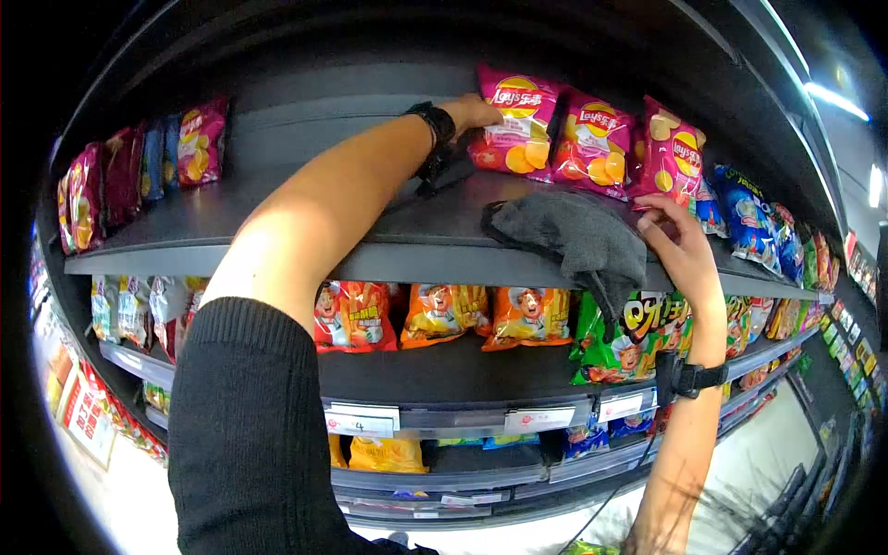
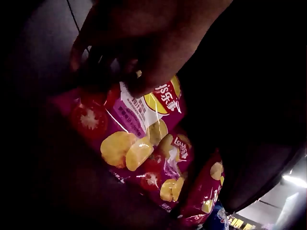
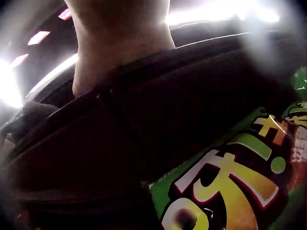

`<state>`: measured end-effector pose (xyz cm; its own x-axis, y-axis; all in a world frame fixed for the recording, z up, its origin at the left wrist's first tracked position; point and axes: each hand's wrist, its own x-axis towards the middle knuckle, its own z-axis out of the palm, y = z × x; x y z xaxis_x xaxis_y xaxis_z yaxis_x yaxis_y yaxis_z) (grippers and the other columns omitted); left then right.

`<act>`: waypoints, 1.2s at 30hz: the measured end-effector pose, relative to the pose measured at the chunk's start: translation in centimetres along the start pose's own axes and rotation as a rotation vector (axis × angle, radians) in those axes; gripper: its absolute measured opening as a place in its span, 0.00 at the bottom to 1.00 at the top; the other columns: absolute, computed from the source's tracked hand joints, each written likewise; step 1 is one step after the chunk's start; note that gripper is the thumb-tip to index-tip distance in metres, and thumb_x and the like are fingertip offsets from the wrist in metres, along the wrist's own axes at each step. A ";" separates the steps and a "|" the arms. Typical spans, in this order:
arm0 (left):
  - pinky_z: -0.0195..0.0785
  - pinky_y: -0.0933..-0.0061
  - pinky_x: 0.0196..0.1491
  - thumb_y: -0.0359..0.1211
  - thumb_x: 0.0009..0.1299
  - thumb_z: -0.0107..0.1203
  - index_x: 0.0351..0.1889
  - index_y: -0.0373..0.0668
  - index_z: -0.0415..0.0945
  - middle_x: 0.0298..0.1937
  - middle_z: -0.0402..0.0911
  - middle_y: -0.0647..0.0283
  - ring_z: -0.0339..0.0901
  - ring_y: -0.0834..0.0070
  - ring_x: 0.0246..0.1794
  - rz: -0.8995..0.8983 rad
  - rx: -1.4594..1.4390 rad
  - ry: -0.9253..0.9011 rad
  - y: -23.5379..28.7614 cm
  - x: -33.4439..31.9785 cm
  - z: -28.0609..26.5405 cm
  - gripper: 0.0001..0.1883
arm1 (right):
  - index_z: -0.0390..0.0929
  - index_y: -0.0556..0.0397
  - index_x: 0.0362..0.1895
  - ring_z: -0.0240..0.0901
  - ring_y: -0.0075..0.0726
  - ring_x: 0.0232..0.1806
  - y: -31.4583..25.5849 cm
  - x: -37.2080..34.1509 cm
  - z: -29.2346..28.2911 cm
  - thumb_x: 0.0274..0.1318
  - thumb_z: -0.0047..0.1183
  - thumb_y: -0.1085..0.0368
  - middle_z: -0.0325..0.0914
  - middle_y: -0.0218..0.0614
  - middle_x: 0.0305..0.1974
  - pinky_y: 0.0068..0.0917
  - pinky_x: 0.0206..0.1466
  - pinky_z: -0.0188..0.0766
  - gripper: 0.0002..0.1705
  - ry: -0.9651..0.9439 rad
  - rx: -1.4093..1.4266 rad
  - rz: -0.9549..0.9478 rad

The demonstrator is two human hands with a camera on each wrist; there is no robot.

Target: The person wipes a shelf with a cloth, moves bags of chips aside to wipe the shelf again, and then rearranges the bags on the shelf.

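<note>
My left hand [image 1: 476, 111] grips the left edge of a magenta Lay's potato chip bag [image 1: 518, 125] standing on the upper shelf. In the left wrist view the thumb lies over the front of this bag [image 2: 139, 115], with the fingers bent behind its edge in shadow. To its right stand a second magenta chip bag [image 1: 595, 143] and a third one [image 1: 671, 157]. My right hand [image 1: 683, 248] is at the shelf's front, its fingertips right at the third bag's lower edge. A dark grey cloth [image 1: 573, 236] droops over the shelf edge between the hands.
More magenta bags [image 1: 202, 143] stand at the far left, blue bags [image 1: 749, 213] to the right. The shelf below holds orange bags [image 1: 532, 314] and a green bag [image 1: 615, 347], also close in the right wrist view. Price labels [image 1: 363, 419] line the lower shelf edge.
</note>
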<state>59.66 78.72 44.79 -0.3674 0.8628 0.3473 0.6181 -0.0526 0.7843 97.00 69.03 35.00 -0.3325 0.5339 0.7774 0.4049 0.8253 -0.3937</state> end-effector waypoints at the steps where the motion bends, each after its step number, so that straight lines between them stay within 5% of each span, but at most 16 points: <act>1: 0.61 0.41 0.64 0.51 0.63 0.69 0.67 0.47 0.71 0.67 0.75 0.54 0.68 0.60 0.68 0.040 -0.011 -0.104 0.3 -0.6 -0.4 0.36 | 0.81 0.54 0.55 0.74 0.24 0.41 0.2 -0.1 0.0 0.61 0.62 0.67 0.78 0.31 0.37 0.23 0.51 0.71 0.18 0.007 0.015 -0.029; 4: 0.59 0.42 0.67 0.52 0.63 0.70 0.69 0.47 0.70 0.70 0.73 0.54 0.66 0.62 0.71 0.122 -0.072 -0.275 0.5 -1.3 -1.0 0.39 | 0.78 0.53 0.60 0.75 0.26 0.43 0.7 0.2 0.0 0.60 0.62 0.69 0.78 0.30 0.38 0.25 0.52 0.71 0.22 0.007 -0.003 -0.170; 6: 0.64 0.50 0.59 0.51 0.64 0.69 0.65 0.49 0.74 0.61 0.79 0.61 0.74 0.69 0.59 0.141 -0.024 -0.245 -0.1 2.1 -0.5 0.34 | 0.78 0.53 0.60 0.75 0.26 0.43 0.3 0.0 0.0 0.60 0.62 0.69 0.78 0.30 0.38 0.25 0.52 0.71 0.23 -0.016 0.123 -0.029; 11: 0.66 0.58 0.49 0.47 0.65 0.68 0.60 0.50 0.77 0.50 0.82 0.68 0.76 0.74 0.47 0.047 0.024 -0.187 3.2 -4.7 -1.8 0.27 | 0.78 0.52 0.60 0.75 0.26 0.42 0.8 0.1 0.2 0.60 0.62 0.69 0.78 0.29 0.37 0.25 0.51 0.72 0.23 0.019 0.050 -0.084; 12: 0.66 0.59 0.49 0.46 0.65 0.67 0.59 0.49 0.76 0.53 0.79 0.66 0.74 0.73 0.52 0.053 0.029 -0.273 3.1 -3.3 -1.7 0.26 | 0.78 0.52 0.60 0.75 0.27 0.42 1.0 0.2 0.2 0.60 0.62 0.69 0.78 0.30 0.37 0.26 0.52 0.72 0.23 0.020 0.048 -0.066; 15: 0.69 0.60 0.51 0.45 0.62 0.68 0.57 0.43 0.76 0.50 0.82 0.62 0.76 0.68 0.50 0.121 0.058 -0.086 4.1 -3.4 -0.9 0.28 | 0.76 0.52 0.61 0.75 0.34 0.46 2.1 0.4 0.1 0.58 0.64 0.66 0.79 0.33 0.39 0.31 0.58 0.69 0.26 0.045 -0.011 -0.062; 18: 0.74 0.58 0.57 0.39 0.58 0.63 0.62 0.34 0.77 0.61 0.81 0.43 0.80 0.54 0.60 0.397 0.220 -0.060 6.3 -2.5 -3.1 0.33 | 0.75 0.51 0.64 0.75 0.37 0.49 1.5 0.4 -0.1 0.58 0.64 0.65 0.79 0.34 0.40 0.33 0.61 0.67 0.29 0.136 -0.174 -0.148; 19: 0.74 0.64 0.59 0.39 0.56 0.62 0.55 0.32 0.81 0.62 0.79 0.39 0.79 0.53 0.62 0.475 0.289 0.008 7.1 -3.5 -4.5 0.30 | 0.73 0.51 0.65 0.74 0.38 0.50 1.3 0.5 0.0 0.57 0.65 0.65 0.79 0.35 0.41 0.34 0.61 0.66 0.31 0.161 -0.208 -0.153; 23: 0.75 0.62 0.58 0.40 0.55 0.64 0.51 0.31 0.83 0.57 0.82 0.40 0.81 0.51 0.58 0.459 0.257 0.105 6.6 -5.4 -10.1 0.28 | 0.71 0.50 0.67 0.71 0.41 0.52 2.6 0.9 -0.3 0.58 0.63 0.66 0.78 0.36 0.42 0.35 0.61 0.66 0.32 0.188 -0.189 -0.124; 29: 0.76 0.61 0.55 0.40 0.57 0.66 0.50 0.30 0.83 0.52 0.84 0.41 0.84 0.52 0.53 0.395 0.307 0.246 0.1 -10.4 -20.8 0.27 | 0.72 0.56 0.63 0.71 0.23 0.45 7.0 4.0 -1.9 0.64 0.54 0.72 0.76 0.28 0.40 0.21 0.54 0.67 0.23 0.307 0.133 -0.057; 33: 0.79 0.60 0.38 0.40 0.57 0.69 0.41 0.34 0.84 0.38 0.87 0.49 0.85 0.61 0.34 0.434 0.452 0.219 -4.5 -12.0 -26.9 0.20 | 0.74 0.56 0.60 0.69 0.22 0.43 -8.1 5.9 4.3 0.65 0.53 0.73 0.74 0.28 0.41 0.20 0.52 0.68 0.19 0.413 0.078 -0.234; 36: 0.78 0.60 0.31 0.39 0.60 0.68 0.40 0.36 0.83 0.35 0.86 0.54 0.84 0.65 0.31 0.285 0.289 0.155 -7.0 -16.5 -30.8 0.17 | 0.77 0.51 0.56 0.72 0.27 0.43 -24.3 5.4 12.4 0.62 0.56 0.71 0.74 0.30 0.38 0.24 0.51 0.69 0.18 0.112 0.029 -0.356</act>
<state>40.00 49.42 49.41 -0.2401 0.7472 0.6197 0.8711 -0.1159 0.4773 74.82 54.14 42.74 -0.3524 0.1906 0.9162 0.2560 0.9613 -0.1015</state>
